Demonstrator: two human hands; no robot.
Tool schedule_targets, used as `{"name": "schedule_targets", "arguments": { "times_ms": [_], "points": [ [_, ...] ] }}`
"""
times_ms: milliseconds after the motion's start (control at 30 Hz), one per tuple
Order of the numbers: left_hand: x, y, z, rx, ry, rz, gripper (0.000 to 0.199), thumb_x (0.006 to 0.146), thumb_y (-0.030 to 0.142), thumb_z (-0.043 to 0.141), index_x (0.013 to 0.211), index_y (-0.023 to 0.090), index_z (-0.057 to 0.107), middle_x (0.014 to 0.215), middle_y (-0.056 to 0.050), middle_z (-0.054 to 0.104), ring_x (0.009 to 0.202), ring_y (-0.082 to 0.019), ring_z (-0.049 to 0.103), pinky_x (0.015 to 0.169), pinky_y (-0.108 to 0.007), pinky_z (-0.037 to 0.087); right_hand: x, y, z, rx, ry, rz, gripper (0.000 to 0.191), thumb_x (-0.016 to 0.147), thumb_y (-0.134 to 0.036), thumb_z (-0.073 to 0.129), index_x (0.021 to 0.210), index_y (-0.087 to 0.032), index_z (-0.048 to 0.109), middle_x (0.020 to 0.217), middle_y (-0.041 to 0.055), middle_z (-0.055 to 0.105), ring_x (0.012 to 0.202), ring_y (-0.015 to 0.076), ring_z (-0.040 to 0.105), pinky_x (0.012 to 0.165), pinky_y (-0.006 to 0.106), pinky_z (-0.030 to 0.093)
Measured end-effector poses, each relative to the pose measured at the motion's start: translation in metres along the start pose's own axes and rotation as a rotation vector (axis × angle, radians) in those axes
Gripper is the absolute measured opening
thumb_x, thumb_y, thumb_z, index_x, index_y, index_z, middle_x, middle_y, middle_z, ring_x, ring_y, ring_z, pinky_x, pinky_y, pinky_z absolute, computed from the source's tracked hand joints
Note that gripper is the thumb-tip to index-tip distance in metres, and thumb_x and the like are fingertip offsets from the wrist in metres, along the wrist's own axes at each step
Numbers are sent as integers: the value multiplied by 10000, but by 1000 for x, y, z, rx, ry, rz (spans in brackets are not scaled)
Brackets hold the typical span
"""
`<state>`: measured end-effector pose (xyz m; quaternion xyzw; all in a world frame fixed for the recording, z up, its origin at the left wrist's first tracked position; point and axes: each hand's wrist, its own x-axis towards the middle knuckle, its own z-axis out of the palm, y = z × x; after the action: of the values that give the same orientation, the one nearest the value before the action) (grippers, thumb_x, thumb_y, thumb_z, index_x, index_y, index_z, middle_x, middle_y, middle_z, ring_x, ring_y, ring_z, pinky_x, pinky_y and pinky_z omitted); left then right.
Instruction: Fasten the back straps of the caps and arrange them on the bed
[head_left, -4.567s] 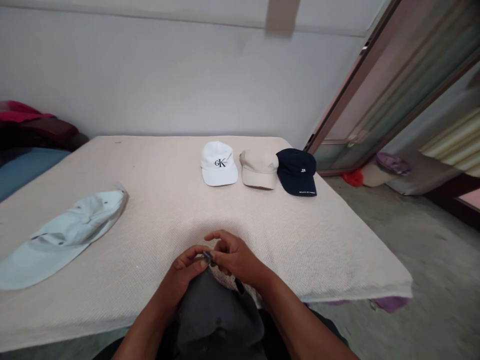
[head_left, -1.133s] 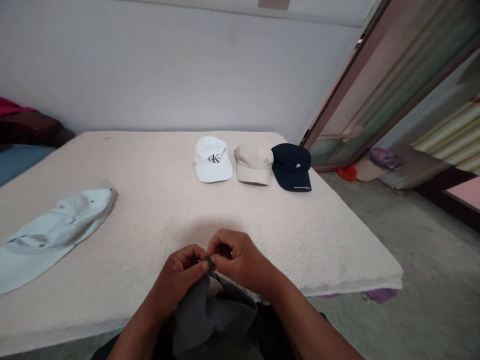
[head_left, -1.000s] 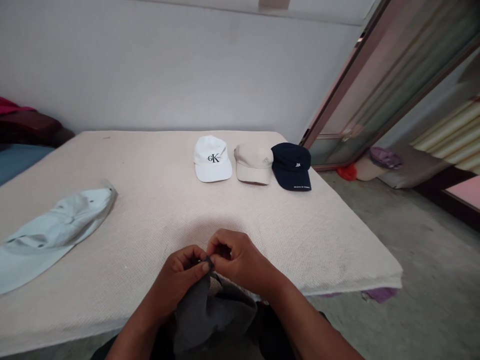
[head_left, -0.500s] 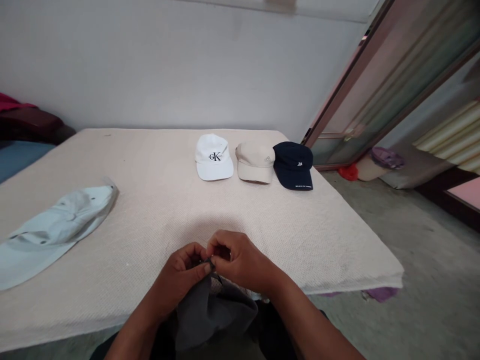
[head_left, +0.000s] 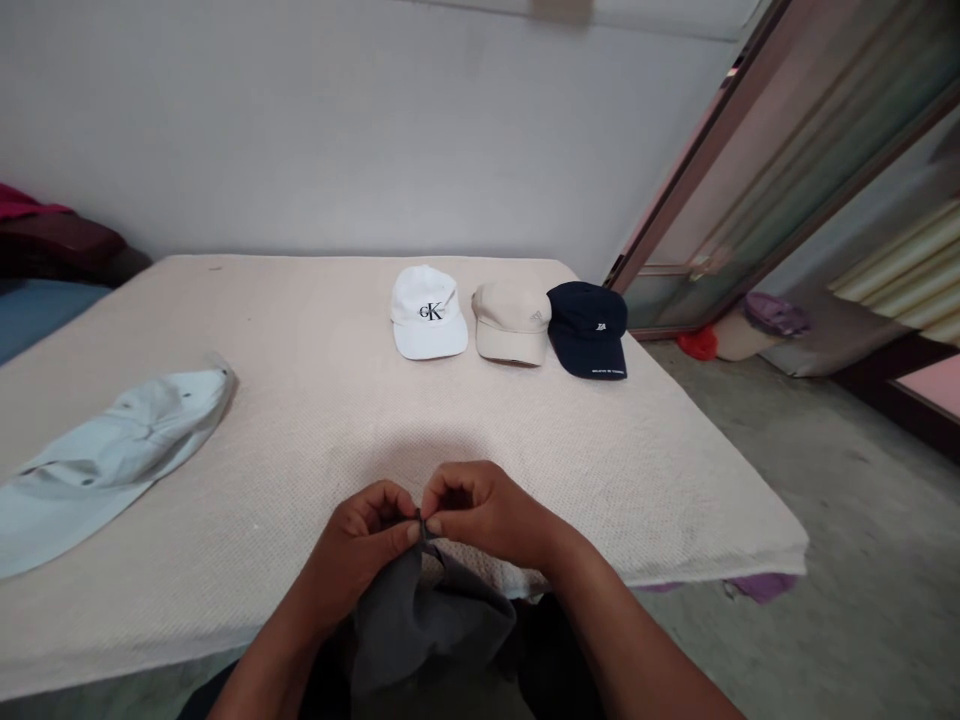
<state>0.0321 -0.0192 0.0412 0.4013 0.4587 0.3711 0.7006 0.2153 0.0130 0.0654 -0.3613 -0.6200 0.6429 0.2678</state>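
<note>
A dark grey cap (head_left: 431,630) hangs at the near edge of the bed, its back opening and strap turned up toward me. My left hand (head_left: 371,530) pinches one side of the strap between thumb and fingers. Close against it, my right hand (head_left: 480,515) pinches the strap too, thumb and forefinger together. The strap's fastening is mostly hidden by my fingertips. To the left lies a crumpled pale blue cap (head_left: 142,430), brim toward the near left.
Across the far side stand a white cap (head_left: 427,315), a beige cap (head_left: 512,322) and a navy cap (head_left: 587,330) in a row. They rest on a bed (head_left: 300,400) with a cream cover against a wall (head_left: 337,130). A framed door (head_left: 720,180) stands at right.
My right hand has shifted slightly right, its fingertips drawing a little apart from the left hand's. The grey cap stays in place.
</note>
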Motion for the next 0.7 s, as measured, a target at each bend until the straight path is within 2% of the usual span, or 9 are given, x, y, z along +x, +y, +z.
{"name": "schedule_targets", "arguments": {
  "times_ms": [267, 500, 700],
  "points": [
    [-1, -4, -4, 37, -45, -16, 155, 726, 260, 699, 783, 179, 581, 701, 30, 558, 611, -79, 465, 553, -193, 351, 1, 3, -6, 4, -53, 36, 51, 712, -121, 611, 748, -157, 605, 656, -22, 549, 614, 86, 475, 588, 222, 387],
    [0, -7, -3, 69, -119, -40, 136, 736, 258, 693, 796, 170, 609, 706, 28, 563, 610, -72, 460, 545, -184, 331, 0, 1, -10, -107, -108, 64, 118, 681, -77, 594, 763, -162, 598, 744, -13, 597, 690, 102, 530, 622, 224, 398],
    [2, -8, -2, 94, -148, -69, 137, 733, 260, 694, 788, 161, 616, 710, 24, 574, 606, -71, 466, 548, -189, 322, 0, 1, -10, -193, -124, 58, 131, 677, -62, 571, 750, -167, 599, 736, -9, 597, 697, 111, 528, 625, 227, 396]
  ]
}}
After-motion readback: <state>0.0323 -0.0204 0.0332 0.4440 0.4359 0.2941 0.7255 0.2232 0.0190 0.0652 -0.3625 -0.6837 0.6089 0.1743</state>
